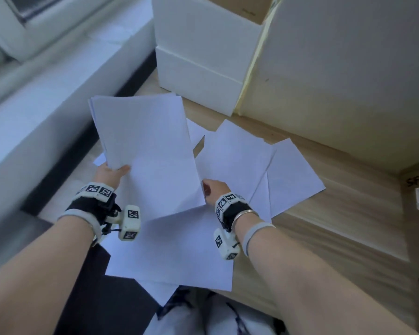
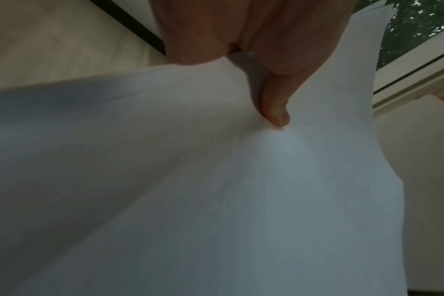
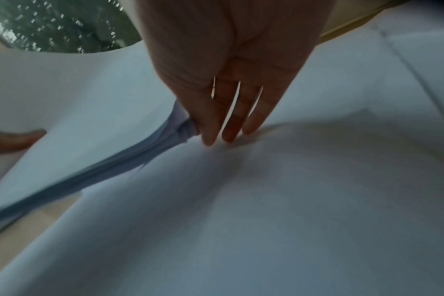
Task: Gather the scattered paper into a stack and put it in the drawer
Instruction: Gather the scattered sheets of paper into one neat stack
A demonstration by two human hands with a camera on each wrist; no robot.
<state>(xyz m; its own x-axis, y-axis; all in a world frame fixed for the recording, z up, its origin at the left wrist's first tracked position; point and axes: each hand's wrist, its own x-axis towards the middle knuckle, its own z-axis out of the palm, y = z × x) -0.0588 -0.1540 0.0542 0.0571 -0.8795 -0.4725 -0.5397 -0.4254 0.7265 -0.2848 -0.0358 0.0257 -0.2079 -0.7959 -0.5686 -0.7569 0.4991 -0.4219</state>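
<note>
A stack of white paper (image 1: 145, 146) is held up off the wooden floor (image 1: 324, 233) in both hands. My left hand (image 1: 111, 174) grips its near left corner, thumb (image 2: 274, 108) pressed on top of the stack (image 2: 216, 200). My right hand (image 1: 214, 189) pinches the near right corner, which bunches against the index finger (image 3: 208, 124) in the right wrist view. The other fingertips reach down to a loose sheet (image 3: 292, 200) below. More loose sheets (image 1: 293, 175) lie fanned out to the right, and others (image 1: 179, 257) lie under the stack near me. No open drawer shows.
A white unit (image 1: 198, 56) with two stacked fronts stands at the back, a large beige panel (image 1: 336, 68) beside it. A cardboard box (image 1: 416, 189) sits at the right edge. A white window ledge (image 1: 46, 105) runs along the left. My knees (image 1: 203, 317) are at the bottom.
</note>
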